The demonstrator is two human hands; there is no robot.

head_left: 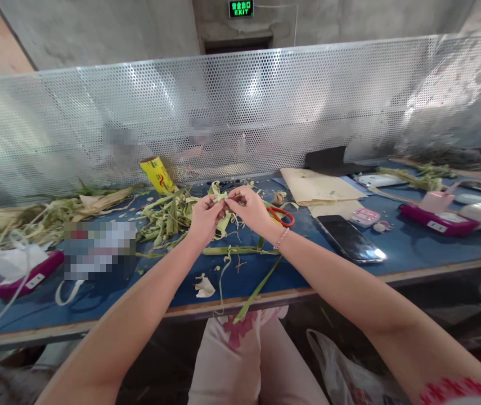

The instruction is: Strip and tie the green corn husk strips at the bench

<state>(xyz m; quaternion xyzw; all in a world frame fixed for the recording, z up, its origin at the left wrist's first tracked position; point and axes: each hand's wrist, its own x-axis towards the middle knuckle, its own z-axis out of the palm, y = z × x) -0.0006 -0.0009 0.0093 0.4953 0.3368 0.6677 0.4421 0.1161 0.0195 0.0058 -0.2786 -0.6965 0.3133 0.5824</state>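
Observation:
Both my hands meet over the middle of the blue table, fingertips pinched close together. Between them is a small pale green piece of plant (220, 197). My left hand (206, 215) grips it from one side, with thumb and fingers pressed together. From the other side my right hand (249, 207), with a beaded bracelet at the wrist, pinches the same piece. A heap of green plant stalks and leaves (168, 216) lies just left of and beneath my hands. Beside my right wrist are red-handled scissors (282, 216), partly hidden. A long green stalk (235, 251) lies nearer to me.
A perforated metal screen (240, 112) rises behind the blue table (139, 292). To the right lie a black phone (350, 239), brown paper (318, 188) and a purple power strip (438, 220). On the left are another purple strip (29, 275), dry husks (46, 211) and a yellow packet (158, 175).

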